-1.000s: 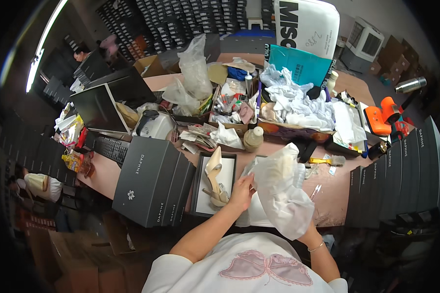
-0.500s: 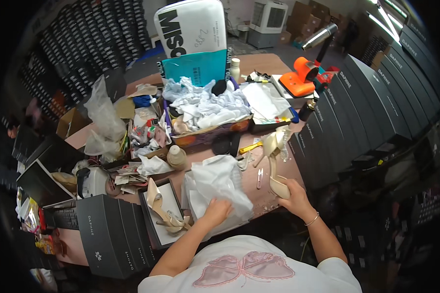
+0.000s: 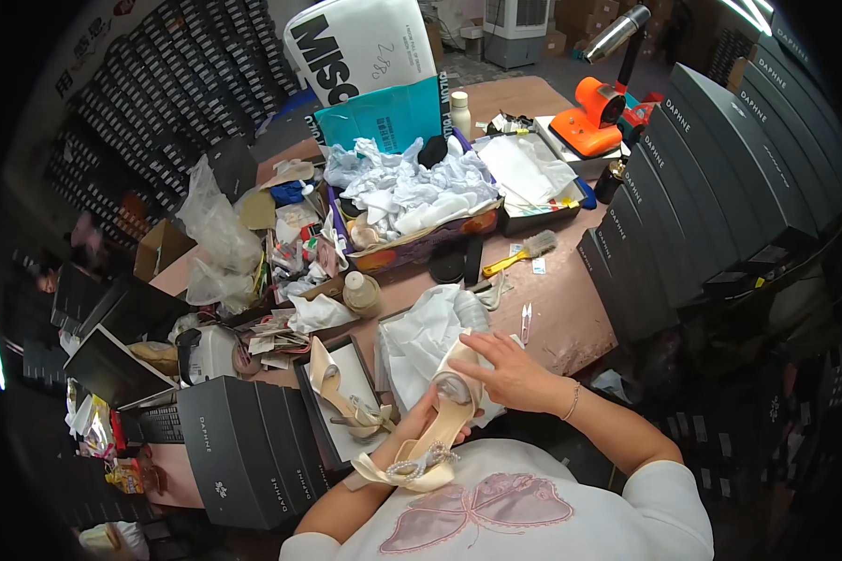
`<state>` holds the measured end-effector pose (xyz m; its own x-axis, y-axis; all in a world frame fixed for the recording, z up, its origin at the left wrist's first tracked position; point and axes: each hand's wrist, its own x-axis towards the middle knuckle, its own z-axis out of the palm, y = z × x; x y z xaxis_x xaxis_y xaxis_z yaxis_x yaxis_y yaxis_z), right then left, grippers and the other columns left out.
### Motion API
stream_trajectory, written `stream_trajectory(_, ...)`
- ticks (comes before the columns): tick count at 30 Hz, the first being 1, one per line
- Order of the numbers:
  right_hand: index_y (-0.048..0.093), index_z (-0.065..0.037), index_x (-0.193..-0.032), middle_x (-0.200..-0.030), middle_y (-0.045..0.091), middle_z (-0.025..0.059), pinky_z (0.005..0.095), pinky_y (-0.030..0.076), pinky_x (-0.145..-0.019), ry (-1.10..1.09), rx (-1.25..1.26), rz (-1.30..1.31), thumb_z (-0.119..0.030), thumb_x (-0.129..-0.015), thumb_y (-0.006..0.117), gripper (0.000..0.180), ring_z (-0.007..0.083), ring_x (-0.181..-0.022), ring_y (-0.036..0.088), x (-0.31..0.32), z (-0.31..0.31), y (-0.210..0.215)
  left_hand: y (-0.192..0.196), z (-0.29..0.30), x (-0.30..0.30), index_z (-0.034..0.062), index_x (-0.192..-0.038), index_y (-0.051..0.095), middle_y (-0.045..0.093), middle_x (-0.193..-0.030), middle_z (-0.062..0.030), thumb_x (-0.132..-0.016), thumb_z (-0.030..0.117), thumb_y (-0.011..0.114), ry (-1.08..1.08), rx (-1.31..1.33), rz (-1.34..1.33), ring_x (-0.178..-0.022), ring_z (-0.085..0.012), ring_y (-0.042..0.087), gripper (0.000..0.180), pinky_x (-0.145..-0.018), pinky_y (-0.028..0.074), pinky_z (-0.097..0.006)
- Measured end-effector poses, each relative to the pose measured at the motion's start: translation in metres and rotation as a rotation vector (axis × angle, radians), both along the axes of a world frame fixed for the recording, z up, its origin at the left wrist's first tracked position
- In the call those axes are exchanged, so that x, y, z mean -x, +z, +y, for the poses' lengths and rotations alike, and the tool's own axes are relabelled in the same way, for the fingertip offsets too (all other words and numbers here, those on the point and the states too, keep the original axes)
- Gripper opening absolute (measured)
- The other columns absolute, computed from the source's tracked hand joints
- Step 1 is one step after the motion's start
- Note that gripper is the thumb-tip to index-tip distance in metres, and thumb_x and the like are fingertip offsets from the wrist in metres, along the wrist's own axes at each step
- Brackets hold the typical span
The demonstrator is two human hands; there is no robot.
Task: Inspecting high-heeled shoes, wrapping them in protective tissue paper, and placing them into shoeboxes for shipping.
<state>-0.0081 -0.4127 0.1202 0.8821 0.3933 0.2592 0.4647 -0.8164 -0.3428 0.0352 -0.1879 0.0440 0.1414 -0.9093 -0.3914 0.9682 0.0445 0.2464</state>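
A cream high-heeled sandal [image 3: 432, 443] with a beaded bow at its toe lies across my front, toe towards me. My left hand [image 3: 415, 420] holds it from below, around its middle. The fingers of my right hand [image 3: 515, 376] are at its heel end, thumb and forefinger on the edge of the cream back. A matching sandal [image 3: 358, 412] lies in an open shoebox [image 3: 339, 451] on the left. Beyond my hands is crumpled white tissue paper [image 3: 419, 335]. A small pair of pink-handled thread snips [image 3: 526, 323] lies to the right.
Dark shoeboxes [image 3: 217, 453] stand at front left, and tall stacks of them [image 3: 669, 224] line the right. A yellow-handled brush [image 3: 524, 252], a bottle [image 3: 361, 294] and a box of crumpled paper [image 3: 416, 248] sit farther back. An orange-based tool [image 3: 585, 126] stands at back right.
My right hand has brought the sandal from the right side to in front of me. My left hand has left the tissue paper and taken hold of the sandal. The view has shifted slightly.
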Motion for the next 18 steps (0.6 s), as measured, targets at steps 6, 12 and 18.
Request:
stream_trajectory(6,0.059,-0.009,-0.107,-0.102,0.056,0.0089,0.0385,0.041,-0.080,-0.095,-0.228,0.008,-0.014,-0.075,0.068,0.033,0.0276,-0.095,0.053,-0.015,0.025,-0.045,0.012,-0.011,0.008,0.0044,-0.115,0.054,0.062,-0.088,-0.0119,-0.088,0.074,0.017,0.224,-0.204,-0.036,-0.078,-0.0204,0.063,0.083,-0.065,0.054,-0.032)
stream_trajectory(12,0.058,-0.010,-0.104,-0.104,0.054,0.0087,0.0411,0.037,-0.084,-0.248,-0.302,-0.062,-0.019,-0.073,0.070,0.035,0.0279,-0.101,0.050,-0.011,0.054,-0.050,0.016,-0.031,0.026,0.0081,-0.132,0.041,0.053,-0.121,-0.0098,-0.091,0.069,0.020,0.511,-0.306,-0.159,-0.107,-0.0217,0.056,0.076,-0.090,0.047,-0.035)
stream_trajectory(18,0.059,-0.009,-0.094,-0.098,0.058,0.0107,0.0392,0.041,-0.080,-0.363,-0.200,0.267,-0.019,-0.070,0.070,0.029,0.0289,-0.096,0.055,-0.015,0.064,-0.067,0.002,-0.039,0.042,0.0088,-0.136,0.035,0.044,-0.135,-0.0110,-0.093,0.066,0.026,0.640,-0.397,-0.214,-0.127,-0.0231,0.042,0.073,-0.107,0.032,-0.037)
